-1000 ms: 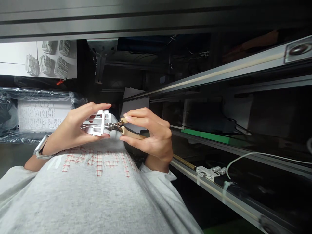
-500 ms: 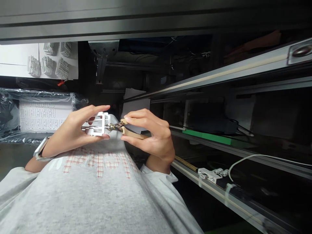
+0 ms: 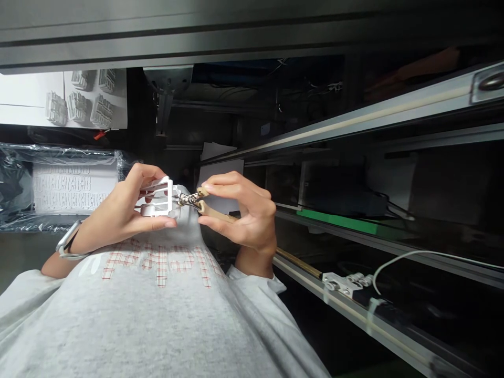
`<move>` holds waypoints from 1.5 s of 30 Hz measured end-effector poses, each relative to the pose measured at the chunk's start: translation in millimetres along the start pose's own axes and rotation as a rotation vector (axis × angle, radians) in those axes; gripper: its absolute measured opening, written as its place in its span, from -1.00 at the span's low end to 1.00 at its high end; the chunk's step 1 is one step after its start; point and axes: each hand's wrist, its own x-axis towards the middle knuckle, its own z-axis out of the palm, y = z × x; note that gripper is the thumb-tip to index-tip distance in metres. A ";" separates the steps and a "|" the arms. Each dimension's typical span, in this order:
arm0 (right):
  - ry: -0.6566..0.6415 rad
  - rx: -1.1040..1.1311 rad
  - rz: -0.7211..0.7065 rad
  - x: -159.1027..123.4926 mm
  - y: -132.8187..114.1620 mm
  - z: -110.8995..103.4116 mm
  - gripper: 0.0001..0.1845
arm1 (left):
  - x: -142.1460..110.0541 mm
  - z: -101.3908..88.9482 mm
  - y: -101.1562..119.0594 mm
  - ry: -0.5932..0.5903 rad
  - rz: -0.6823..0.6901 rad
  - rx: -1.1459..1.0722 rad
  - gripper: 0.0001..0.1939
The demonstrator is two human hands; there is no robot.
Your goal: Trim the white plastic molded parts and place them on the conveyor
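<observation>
Between the fingers and thumb of my left hand is a white plastic frame with several thin bars, tilted in front of my shirt. My right hand grips a pair of cutting pliers with beige handles. The metal jaws of the pliers point left and meet the right side of the white frame. Whether they touch a bar or only lie against it, I cannot tell. My fingers hide part of the frame's left side.
At left, a plastic-lined box holds rows of flat white parts. Stacks of white parts stand on a white surface behind it. Metal rails run along the right, with a green strip and a white cable.
The white frame has turned slightly in my left hand, whose index finger is more bent now. My right hand and the pliers have shifted only a little.
</observation>
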 end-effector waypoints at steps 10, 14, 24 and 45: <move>-0.051 0.048 -0.014 3.5 1.4 0.2 -0.66 | -2.6 -0.6 -1.3 -0.004 -0.009 0.038 -0.54; -0.068 0.047 -0.008 3.7 0.2 0.1 -0.66 | -4.1 -0.2 -3.7 -0.008 0.002 0.038 -0.53; -0.047 -0.053 -0.053 1.7 -3.5 -0.5 -0.65 | -4.0 -2.0 -3.3 0.003 0.081 0.111 -0.53; -0.014 -0.088 -0.067 -2.8 -7.0 2.0 -0.71 | -7.6 -2.9 -1.9 -0.012 0.087 0.134 -0.55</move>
